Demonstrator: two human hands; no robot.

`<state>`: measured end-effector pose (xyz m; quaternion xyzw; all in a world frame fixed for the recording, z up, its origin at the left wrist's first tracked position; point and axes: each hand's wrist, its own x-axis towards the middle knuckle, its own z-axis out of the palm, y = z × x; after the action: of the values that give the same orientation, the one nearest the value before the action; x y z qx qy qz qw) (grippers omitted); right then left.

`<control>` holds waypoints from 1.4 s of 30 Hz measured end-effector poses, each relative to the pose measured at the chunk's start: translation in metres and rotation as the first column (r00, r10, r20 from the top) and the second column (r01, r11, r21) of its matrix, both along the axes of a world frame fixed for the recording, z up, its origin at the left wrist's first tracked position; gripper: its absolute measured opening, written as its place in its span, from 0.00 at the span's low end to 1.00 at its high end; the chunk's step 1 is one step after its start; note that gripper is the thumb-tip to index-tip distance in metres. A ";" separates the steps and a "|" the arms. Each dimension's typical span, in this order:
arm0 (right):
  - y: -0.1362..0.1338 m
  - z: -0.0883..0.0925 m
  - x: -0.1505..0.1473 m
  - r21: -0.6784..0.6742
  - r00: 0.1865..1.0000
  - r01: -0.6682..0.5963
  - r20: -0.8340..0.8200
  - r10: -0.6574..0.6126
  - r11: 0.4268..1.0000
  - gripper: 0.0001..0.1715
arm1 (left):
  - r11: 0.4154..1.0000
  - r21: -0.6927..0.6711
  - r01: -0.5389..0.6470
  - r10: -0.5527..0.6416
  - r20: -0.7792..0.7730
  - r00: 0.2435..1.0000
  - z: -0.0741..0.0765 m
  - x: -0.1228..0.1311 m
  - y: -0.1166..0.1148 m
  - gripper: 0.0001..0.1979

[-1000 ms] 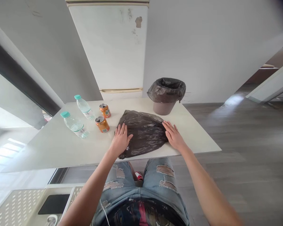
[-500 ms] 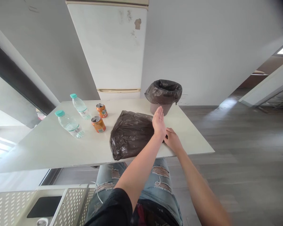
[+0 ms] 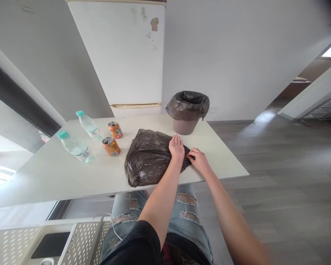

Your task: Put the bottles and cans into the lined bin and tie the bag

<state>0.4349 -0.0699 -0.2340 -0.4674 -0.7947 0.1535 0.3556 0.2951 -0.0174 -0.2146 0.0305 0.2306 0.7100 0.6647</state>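
A dark, see-through plastic garbage bag [image 3: 149,158] lies flat and crumpled on the table near its front edge. My left hand [image 3: 177,146] rests on the bag's right part, palm turned up, fingers stretched out and holding nothing. Just right of it, my right hand [image 3: 198,159] pinches the gathered right end of the bag between thumb and fingers. Behind both hands stands a small brownish trash can [image 3: 185,126], lined with a dark bag [image 3: 187,106] folded over its rim.
Two clear bottles with teal caps, a nearer one [image 3: 75,148] and a farther one [image 3: 89,126], lie on the white table [image 3: 99,180]. Two orange cans [image 3: 111,146] stand beside them. A white fridge [image 3: 121,55] is behind the table, a white perforated basket [image 3: 79,243] at lower left.
My left hand has turned from edge-on to palm up and come down onto the bag. My right hand still pinches the bag's end, now pulled out more visibly. The view has shifted slightly.
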 end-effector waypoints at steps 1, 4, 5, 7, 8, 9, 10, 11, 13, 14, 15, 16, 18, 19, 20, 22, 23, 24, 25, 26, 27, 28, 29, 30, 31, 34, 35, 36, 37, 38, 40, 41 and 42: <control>0.000 -0.001 0.000 0.004 1.000 0.002 0.005 -0.002 1.000 0.10 | 1.000 -0.001 -0.007 0.007 0.008 1.000 -0.001 -0.001 0.000 0.27; 0.001 -0.002 0.000 0.002 1.000 0.009 0.017 -0.009 1.000 0.10 | 1.000 -0.005 -0.026 0.026 0.031 0.999 -0.001 -0.005 0.001 0.27; 0.001 -0.002 0.000 0.000 1.000 0.014 0.019 -0.014 1.000 0.10 | 0.999 -0.008 -0.031 0.031 0.038 0.999 -0.001 -0.007 0.003 0.27; 0.000 0.000 -0.001 -0.007 0.999 0.023 0.024 -0.023 1.000 0.10 | 0.999 -0.019 -0.035 0.036 0.052 0.998 -0.002 -0.011 0.006 0.27; 0.000 0.001 -0.001 -0.013 0.999 0.028 0.025 -0.027 1.000 0.10 | 0.999 -0.022 -0.034 0.035 0.055 0.998 -0.002 -0.014 0.007 0.28; -0.001 0.002 -0.001 -0.019 0.999 0.032 0.024 -0.031 0.999 0.10 | 0.999 -0.023 -0.030 0.032 0.051 0.998 -0.003 -0.017 0.009 0.28; -0.001 0.003 -0.002 -0.027 0.999 0.035 0.021 -0.035 0.999 0.10 | 1.000 -0.019 -0.024 0.025 0.033 0.999 -0.003 -0.021 0.011 0.29; -0.002 0.004 -0.002 -0.036 0.999 0.037 0.016 -0.036 0.999 0.10 | 1.000 -0.011 -0.014 0.014 -0.002 1.000 -0.003 -0.026 0.012 0.30; -0.003 0.004 -0.002 -0.052 0.999 0.038 0.004 -0.038 0.998 0.10 | 1.000 0.014 0.003 -0.001 -0.116 0.993 -0.003 -0.039 0.014 0.31; -0.003 0.004 -0.002 -0.058 0.999 0.038 0.000 -0.038 0.998 0.10 | 1.000 0.027 0.002 0.003 -0.185 0.983 -0.003 -0.048 0.015 0.32; -0.003 0.004 -0.001 -0.064 0.999 0.040 -0.002 -0.040 0.997 0.10 | 0.999 0.038 -0.005 0.014 -0.258 0.966 -0.003 -0.057 0.015 0.33; -0.003 0.004 -0.001 -0.069 0.999 0.043 -0.005 -0.043 0.997 0.10 | 0.999 0.046 -0.016 0.030 -0.326 0.945 -0.002 -0.066 0.016 0.33; -0.003 0.004 -0.001 -0.078 0.999 0.049 -0.012 -0.050 0.996 0.11 | 0.997 0.052 -0.049 0.067 -0.424 0.903 0.000 -0.087 0.016 0.33; -0.003 0.004 -0.001 -0.081 0.999 0.050 -0.016 -0.052 0.995 0.12 | 0.996 0.053 -0.065 0.082 -0.449 0.890 0.001 -0.098 0.015 0.33; -0.003 0.005 -0.001 -0.083 0.998 0.050 -0.020 -0.051 0.995 0.12 | 0.995 0.055 -0.080 0.096 -0.455 0.885 0.002 -0.109 0.015 0.33; -0.004 0.006 -0.001 -0.085 0.999 0.046 -0.021 -0.048 0.995 0.13 | 0.992 0.057 -0.112 0.126 -0.428 0.895 0.004 -0.130 0.014 0.33; -0.004 0.007 -0.002 -0.087 0.999 0.045 -0.021 -0.047 0.995 0.13 | 0.990 0.057 -0.126 0.138 -0.408 0.903 0.005 -0.140 0.014 0.33; -0.005 0.007 -0.002 -0.090 0.999 0.046 -0.021 -0.048 0.995 0.13 | 0.989 0.056 -0.137 0.148 -0.385 0.911 0.005 -0.150 0.014 0.32; -0.005 0.008 -0.002 -0.097 0.999 0.046 -0.021 -0.049 0.994 0.13 | 0.988 0.053 -0.146 0.156 -0.357 0.921 0.006 -0.161 0.014 0.32; -0.005 0.009 -0.002 -0.104 0.999 0.048 -0.021 -0.050 0.993 0.13 | 0.986 0.054 -0.155 0.164 -0.327 0.931 0.005 -0.171 0.014 0.32; -0.005 0.009 -0.002 -0.110 0.998 0.048 -0.021 -0.051 0.993 0.13 | 0.985 0.058 -0.165 0.175 -0.296 0.939 0.005 -0.182 0.014 0.32; -0.006 0.009 -0.002 -0.112 0.998 0.049 -0.019 -0.052 0.992 0.12 | 0.983 0.065 -0.173 0.184 -0.271 0.945 0.004 -0.193 0.014 0.32; -0.006 0.009 -0.002 -0.111 0.998 0.051 -0.017 -0.053 0.993 0.12 | 0.982 0.073 -0.177 0.190 -0.255 0.948 0.003 -0.203 0.014 0.32; -0.006 0.009 -0.002 -0.107 0.998 0.053 -0.014 -0.055 0.993 0.12 | 0.981 0.077 -0.176 0.190 -0.251 0.949 0.001 -0.213 0.014 0.31; -0.005 0.009 -0.002 -0.103 0.998 0.055 -0.012 -0.057 0.993 0.12 | 0.982 0.074 -0.171 0.184 -0.257 0.949 0.001 -0.223 0.014 0.31; -0.005 0.008 -0.002 -0.098 0.998 0.060 -0.009 -0.061 0.993 0.11 | 0.989 0.018 -0.148 0.145 -0.339 0.930 0.001 -0.246 0.015 0.27; -0.005 0.007 -0.002 -0.097 0.998 0.060 -0.008 -0.061 0.993 0.11 | 0.990 -0.002 -0.142 0.131 -0.381 0.915 0.002 -0.252 0.016 0.25; -0.004 0.007 -0.001 -0.095 0.998 0.059 -0.008 -0.060 0.994 0.11 | 0.991 -0.012 -0.136 0.118 -0.427 0.896 0.003 -0.257 0.017 0.23; -0.004 0.006 -0.001 -0.093 0.998 0.058 -0.008 -0.059 0.994 0.11 | 0.991 -0.012 -0.130 0.109 -0.476 0.873 0.004 -0.260 0.017 0.21; -0.003 0.006 0.000 -0.092 0.998 0.058 -0.008 -0.059 0.994 0.11 | 0.992 -0.002 -0.126 0.106 -0.526 0.844 0.005 -0.263 0.018 0.19; -0.003 0.005 0.000 -0.085 0.998 0.061 -0.006 -0.061 0.994 0.11 | 0.992 0.030 -0.122 0.113 -0.633 0.766 0.007 -0.267 0.017 0.16; -0.004 0.006 -0.001 -0.078 0.998 0.063 -0.002 -0.063 0.995 0.12 | 0.992 0.044 -0.121 0.118 -0.683 0.721 0.009 -0.269 0.017 0.15; -0.005 0.007 -0.001 -0.065 0.998 0.066 0.006 -0.066 0.996 0.12 | 0.991 0.054 -0.122 0.122 -0.726 0.676 0.011 -0.270 0.015 0.15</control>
<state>0.4337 -0.0749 -0.2270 -0.5048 -0.7741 0.1665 0.3437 0.0256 -0.0022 -0.2039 0.2944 0.4766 0.6823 0.4697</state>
